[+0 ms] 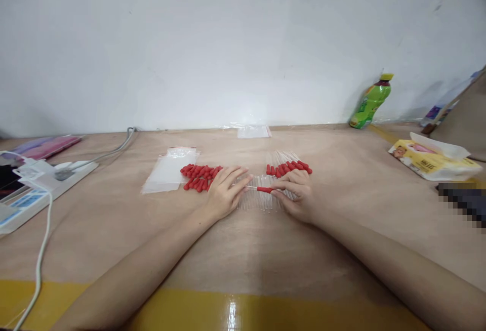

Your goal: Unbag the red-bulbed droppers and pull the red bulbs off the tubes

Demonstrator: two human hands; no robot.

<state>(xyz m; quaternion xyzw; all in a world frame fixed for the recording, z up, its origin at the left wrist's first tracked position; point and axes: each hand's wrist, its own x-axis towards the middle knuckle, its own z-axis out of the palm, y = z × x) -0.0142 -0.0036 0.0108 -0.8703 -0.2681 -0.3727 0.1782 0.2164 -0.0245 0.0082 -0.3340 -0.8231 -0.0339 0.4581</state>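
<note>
My left hand [224, 193] pinches the thin clear tube of a dropper, held level above the table. At the tube's right end sits a red rubber bulb [265, 190], gripped by the fingertips of my right hand [298, 194]. Beneath both hands lies a row of loose clear dropper tubes [261, 203]. Loose red rubber bulbs [199, 173] are heaped beside my left hand, partly hidden by it. Just beyond my right hand, several droppers with red bulbs [290, 167] lie side by side, their tubes pointing away from me.
Clear plastic bags [167, 171] lie left of the bulbs, another bag [253, 131] by the wall. A power strip [53, 192] with cables is at left. At right are a green bottle [372, 102], a yellow tissue pack [433, 158] and a dark pixelated object [465, 203].
</note>
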